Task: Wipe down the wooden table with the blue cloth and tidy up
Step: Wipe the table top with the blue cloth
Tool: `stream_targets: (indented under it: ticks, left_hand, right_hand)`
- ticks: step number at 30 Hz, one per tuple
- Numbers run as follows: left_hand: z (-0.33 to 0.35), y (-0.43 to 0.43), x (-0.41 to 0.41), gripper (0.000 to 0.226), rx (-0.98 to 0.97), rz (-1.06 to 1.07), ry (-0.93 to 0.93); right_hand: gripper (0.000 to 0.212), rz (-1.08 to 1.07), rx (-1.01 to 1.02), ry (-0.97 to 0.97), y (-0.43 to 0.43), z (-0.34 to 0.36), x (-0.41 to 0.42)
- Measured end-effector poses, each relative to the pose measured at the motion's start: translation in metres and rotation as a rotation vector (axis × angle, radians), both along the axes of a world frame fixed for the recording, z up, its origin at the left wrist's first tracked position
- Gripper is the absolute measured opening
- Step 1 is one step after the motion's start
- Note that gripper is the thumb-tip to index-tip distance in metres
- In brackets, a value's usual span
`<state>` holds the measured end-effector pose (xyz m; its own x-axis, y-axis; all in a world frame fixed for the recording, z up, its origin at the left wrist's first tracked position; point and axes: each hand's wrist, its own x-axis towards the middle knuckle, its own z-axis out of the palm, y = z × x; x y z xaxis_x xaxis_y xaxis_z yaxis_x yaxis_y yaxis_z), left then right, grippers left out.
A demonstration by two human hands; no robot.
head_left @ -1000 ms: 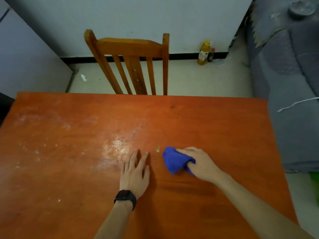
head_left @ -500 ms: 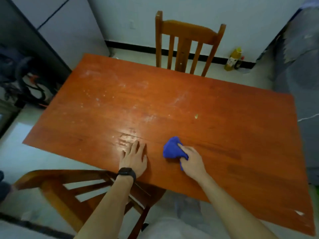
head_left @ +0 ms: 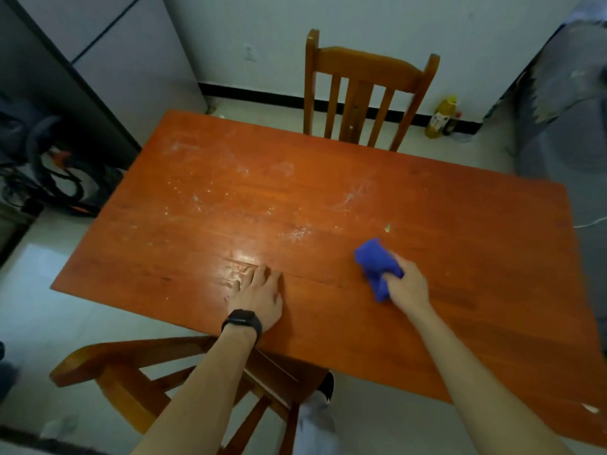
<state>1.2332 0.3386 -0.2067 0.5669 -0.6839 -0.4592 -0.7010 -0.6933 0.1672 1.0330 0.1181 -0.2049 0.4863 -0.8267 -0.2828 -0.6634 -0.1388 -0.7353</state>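
The wooden table [head_left: 460, 224] fills the middle of the view, its reddish top marked with pale smears and specks on the left and centre. My right hand [head_left: 407, 285] grips a bunched blue cloth [head_left: 376, 262] and holds it against the tabletop right of centre. A small yellowish crumb [head_left: 388, 227] lies just beyond the cloth. My left hand [head_left: 258, 298], with a black watch on the wrist, rests flat on the table near the front edge, fingers spread.
A wooden chair [head_left: 364, 93] stands at the far side of the table; another chair [head_left: 138, 372] sits below the near edge by my legs. Bottles [head_left: 441, 118] stand by the wall. A grey sofa [head_left: 565, 110] is at right, bags and cables [head_left: 56, 169] at left.
The camera has pulled back and up, so the whole table shows. My right hand with the cloth has slid to the right, away from my left hand, which stays flat in place.
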Motion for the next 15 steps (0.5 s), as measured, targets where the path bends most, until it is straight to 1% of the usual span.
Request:
stream_targets:
  ticks: [2, 3, 4, 6, 7, 8, 9, 10, 11, 12, 13, 14, 15]
  left_hand:
    - [-0.002, -0.012, 0.014, 0.055, -0.003, -0.009, -0.015]
    - [-0.002, -0.018, 0.022, 0.055, -0.002, -0.005, -0.016]
    - [-0.003, -0.024, 0.030, 0.057, 0.000, 0.005, -0.015]
    - [-0.005, -0.036, 0.047, 0.058, 0.008, 0.031, -0.024]
    - [-0.007, -0.042, 0.054, 0.059, 0.017, 0.046, -0.025]
    - [-0.009, -0.048, 0.061, 0.060, 0.027, 0.061, -0.021]
    - [-0.012, -0.055, 0.068, 0.062, 0.032, 0.078, -0.013]
    - [-0.014, -0.060, 0.073, 0.064, 0.036, 0.095, -0.007]
    - [-0.016, -0.062, 0.078, 0.066, 0.044, 0.110, 0.003]
    - [-0.021, -0.067, 0.083, 0.068, 0.064, 0.128, 0.021]
    - [-0.026, -0.070, 0.086, 0.070, 0.094, 0.142, 0.043]
    - [-0.031, -0.071, 0.086, 0.072, 0.125, 0.147, 0.057]
    - [-0.036, -0.072, 0.084, 0.074, 0.143, 0.146, 0.059]
  right_hand:
    - [0.039, -0.163, -0.082, -0.007, -0.052, 0.001, 0.010]
    - [0.041, -0.191, -0.129, 0.025, -0.075, 0.000, 0.014]
    - [0.043, -0.206, -0.158, 0.101, -0.097, -0.003, 0.020]
    - [0.050, -0.244, -0.142, 0.325, -0.120, -0.017, 0.030]
    - [0.056, -0.252, -0.114, 0.407, -0.113, -0.020, 0.037]
    - [0.061, -0.240, -0.117, 0.438, -0.100, -0.027, 0.045]
    - [0.063, -0.189, -0.160, 0.406, -0.084, -0.035, 0.054]
    - [0.064, -0.084, -0.205, 0.331, -0.063, -0.042, 0.062]
    - [0.064, 0.085, -0.205, 0.257, -0.043, -0.046, 0.069]
    - [0.064, 0.251, -0.177, 0.185, -0.033, -0.050, 0.076]
    - [0.063, 0.352, -0.108, 0.105, -0.033, -0.049, 0.085]
    - [0.061, 0.367, -0.011, 0.014, -0.043, -0.039, 0.095]
    - [0.059, 0.319, 0.023, -0.043, -0.061, -0.032, 0.105]
